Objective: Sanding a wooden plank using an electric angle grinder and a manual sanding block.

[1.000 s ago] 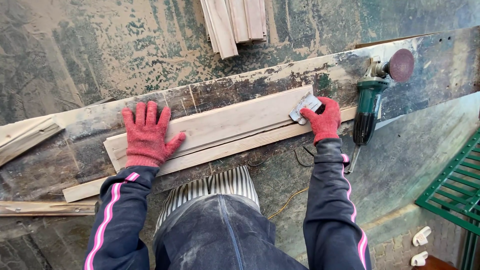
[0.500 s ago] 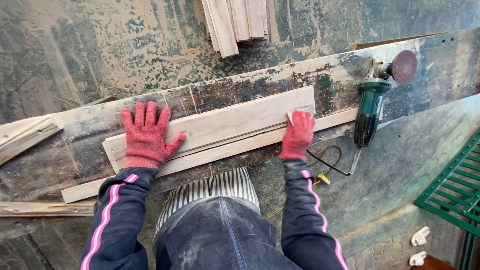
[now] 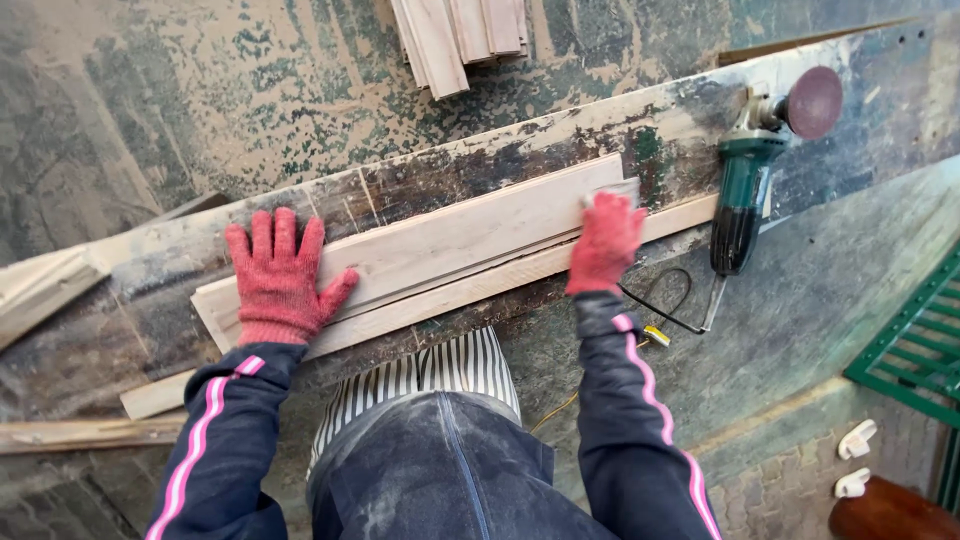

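Note:
A pale wooden board [image 3: 460,235] lies lengthwise on a worn, paint-stained plank [image 3: 480,165], with a thinner strip [image 3: 450,297] along its near edge. My left hand [image 3: 278,275], in a red glove, lies flat with fingers spread on the board's left end. My right hand [image 3: 605,245], also in a red glove, presses on the board's right end. It covers a whitish sanding pad [image 3: 630,186], of which only a sliver shows past the fingertips.
A green angle grinder [image 3: 745,195] with a round reddish disc [image 3: 812,100] lies just right of my right hand, its black cable [image 3: 665,300] looping near my wrist. Stacked wooden slats [image 3: 455,35] sit beyond. A green metal grate [image 3: 910,345] stands at right, wood offcuts [image 3: 50,285] at left.
My right hand slid left from the board's right tip onto its face, and the sanding pad went under the palm. My left hand stayed put. The view shifted slightly.

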